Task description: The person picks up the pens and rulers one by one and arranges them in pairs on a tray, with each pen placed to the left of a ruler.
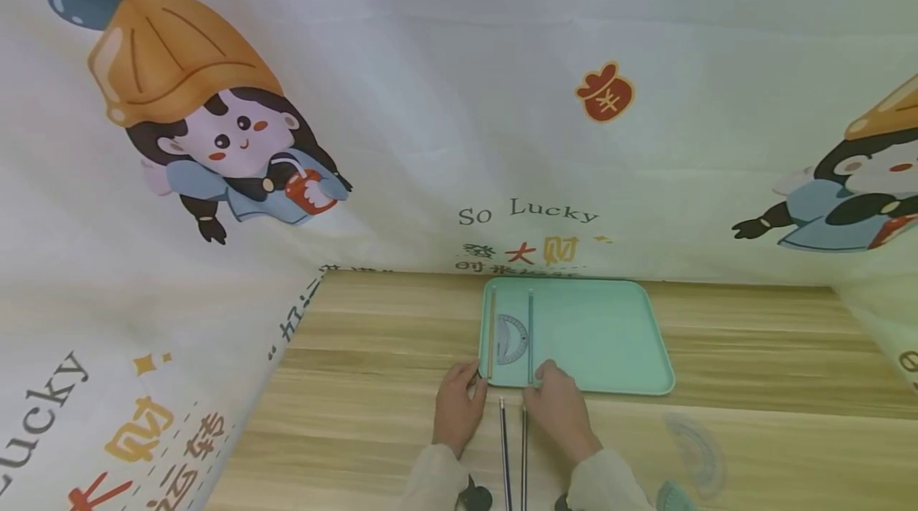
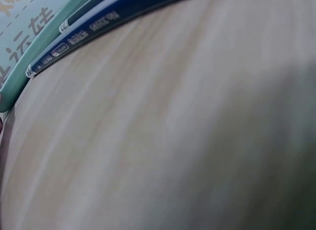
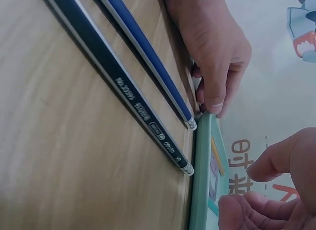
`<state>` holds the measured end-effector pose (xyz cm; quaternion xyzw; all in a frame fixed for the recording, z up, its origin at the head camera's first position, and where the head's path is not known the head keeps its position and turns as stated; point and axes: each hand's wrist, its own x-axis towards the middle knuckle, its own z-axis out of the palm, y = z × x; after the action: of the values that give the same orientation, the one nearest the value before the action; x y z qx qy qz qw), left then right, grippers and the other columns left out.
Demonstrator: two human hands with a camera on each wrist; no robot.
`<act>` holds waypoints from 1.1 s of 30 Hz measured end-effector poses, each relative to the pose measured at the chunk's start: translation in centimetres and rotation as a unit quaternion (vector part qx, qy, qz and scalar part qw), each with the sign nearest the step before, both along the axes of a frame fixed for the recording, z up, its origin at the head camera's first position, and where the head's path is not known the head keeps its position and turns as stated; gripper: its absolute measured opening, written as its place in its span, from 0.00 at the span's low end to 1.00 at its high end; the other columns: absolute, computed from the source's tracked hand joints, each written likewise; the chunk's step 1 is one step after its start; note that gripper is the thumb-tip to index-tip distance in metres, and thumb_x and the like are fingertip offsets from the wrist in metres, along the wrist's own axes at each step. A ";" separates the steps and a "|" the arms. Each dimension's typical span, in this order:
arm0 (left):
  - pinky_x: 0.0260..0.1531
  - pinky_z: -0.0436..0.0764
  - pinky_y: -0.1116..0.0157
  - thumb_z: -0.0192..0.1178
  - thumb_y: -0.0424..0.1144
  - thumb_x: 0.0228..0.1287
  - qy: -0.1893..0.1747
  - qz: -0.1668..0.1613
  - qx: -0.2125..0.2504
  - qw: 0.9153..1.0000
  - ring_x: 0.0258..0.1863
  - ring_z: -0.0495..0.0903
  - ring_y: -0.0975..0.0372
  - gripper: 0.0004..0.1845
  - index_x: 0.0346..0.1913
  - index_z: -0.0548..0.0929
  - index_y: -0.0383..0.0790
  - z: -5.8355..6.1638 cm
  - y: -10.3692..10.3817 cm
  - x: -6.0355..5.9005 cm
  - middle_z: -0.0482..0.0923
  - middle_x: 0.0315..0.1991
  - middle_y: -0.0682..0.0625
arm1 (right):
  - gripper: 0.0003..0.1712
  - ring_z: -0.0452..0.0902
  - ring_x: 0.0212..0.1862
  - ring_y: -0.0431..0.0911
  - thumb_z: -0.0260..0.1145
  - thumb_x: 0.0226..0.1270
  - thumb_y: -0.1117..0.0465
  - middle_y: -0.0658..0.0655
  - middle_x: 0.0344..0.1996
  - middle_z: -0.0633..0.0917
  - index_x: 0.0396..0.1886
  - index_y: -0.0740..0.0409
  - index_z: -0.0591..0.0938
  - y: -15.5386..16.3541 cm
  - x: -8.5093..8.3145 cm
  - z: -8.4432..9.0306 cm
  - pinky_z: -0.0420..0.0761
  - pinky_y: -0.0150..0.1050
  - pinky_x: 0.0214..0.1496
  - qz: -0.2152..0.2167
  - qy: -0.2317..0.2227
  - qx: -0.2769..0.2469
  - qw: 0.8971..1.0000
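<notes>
A mint-green tray (image 1: 602, 336) lies against the back curtain. At its front left corner is my left hand (image 1: 459, 407), thumb on the rim and fingers curled at the edge, gripping it. My right hand (image 1: 562, 411) hovers at the front rim by the lower end of a teal pencil (image 1: 531, 336); in the right wrist view its thumb and fingers stand apart around nothing. Also in the tray are a yellowish pencil (image 1: 492, 336) and a clear half-round protractor (image 1: 511, 340). Between my hands, a blue pencil (image 3: 148, 55) and a black pencil (image 3: 123, 87) point at the tray's front edge.
On the wooden table (image 1: 358, 383), a translucent curved piece (image 1: 696, 455) lies to the right, with a teal object (image 1: 674, 497) partly cut off below it. A printed white curtain (image 1: 430, 96) stands behind the table and along both sides.
</notes>
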<state>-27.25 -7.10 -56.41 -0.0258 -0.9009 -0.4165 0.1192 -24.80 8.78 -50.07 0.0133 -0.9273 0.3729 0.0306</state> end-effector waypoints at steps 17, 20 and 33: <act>0.55 0.80 0.58 0.59 0.38 0.65 -0.014 0.000 0.000 1.000 0.51 0.79 0.56 0.20 0.58 0.77 0.34 -0.2 -0.1 -0.2 0.80 0.49 0.47 | 0.11 0.68 0.22 0.41 0.60 0.54 0.65 0.54 0.24 0.77 0.37 0.67 0.76 0.2 1.7 0.1 0.70 0.30 0.18 -0.014 -0.013 0.035 0.999; 0.56 0.80 0.58 0.58 0.38 0.65 -0.016 0.001 -0.003 1.000 0.52 0.79 0.56 0.19 0.57 0.78 0.34 -0.2 0.0 -0.1 0.80 0.49 0.46 | 0.12 0.67 0.21 0.41 0.60 0.54 0.65 0.54 0.25 0.78 0.38 0.67 0.77 0.4 2.0 -0.1 0.68 0.31 0.16 -0.019 -0.024 0.030 0.999; 0.55 0.81 0.59 0.59 0.38 0.65 -0.008 0.000 0.005 1.000 0.50 0.79 0.56 0.20 0.57 0.78 0.33 -0.1 0.0 -0.1 0.79 0.50 0.46 | 0.14 0.70 0.23 0.42 0.61 0.54 0.64 0.58 0.32 0.82 0.41 0.65 0.77 1.4 3.3 -0.1 0.71 0.32 0.18 -0.033 -0.035 0.047 0.998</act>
<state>-27.37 -7.09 -56.51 -0.0217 -0.8999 -0.4210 0.1118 -21.52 10.18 -50.21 -0.0288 -0.9443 0.3276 0.0094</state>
